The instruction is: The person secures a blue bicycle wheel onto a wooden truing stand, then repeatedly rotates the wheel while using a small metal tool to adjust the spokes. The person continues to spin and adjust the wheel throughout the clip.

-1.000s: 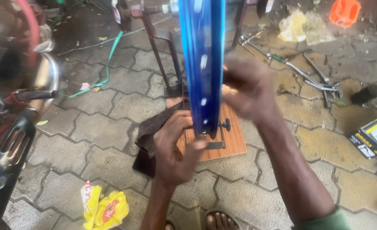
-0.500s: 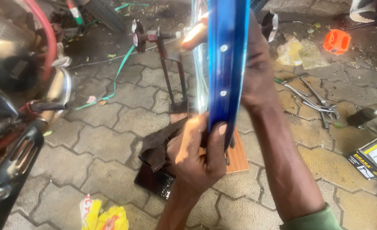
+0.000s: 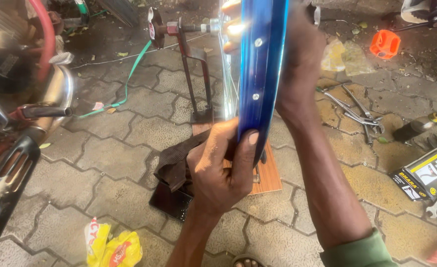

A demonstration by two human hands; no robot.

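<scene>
A shiny blue wheel rim (image 3: 260,69) with spoke holes stands upright, edge-on to me, in a metal stand (image 3: 196,69) whose threaded axle carries a knob at its left end. My left hand (image 3: 223,168) grips the rim's lower edge, thumb pressed on the blue face. My right hand (image 3: 300,59) wraps the rim's right side higher up, its forearm running down to a green sleeve. Silver spokes (image 3: 227,74) show just left of the rim.
The stand rests on a wooden board (image 3: 268,175) with a dark cloth (image 3: 174,165) beside it on paving stones. A motorcycle (image 3: 16,113) fills the left. Metal tools (image 3: 354,106), a yellow-black box (image 3: 428,175), an orange object (image 3: 385,43) and a yellow wrapper (image 3: 112,247) lie around.
The view has tilted upward and closer to the rim. My right hand has slid higher up the rim, and my left hand now grips the lower edge with the thumb on the face.
</scene>
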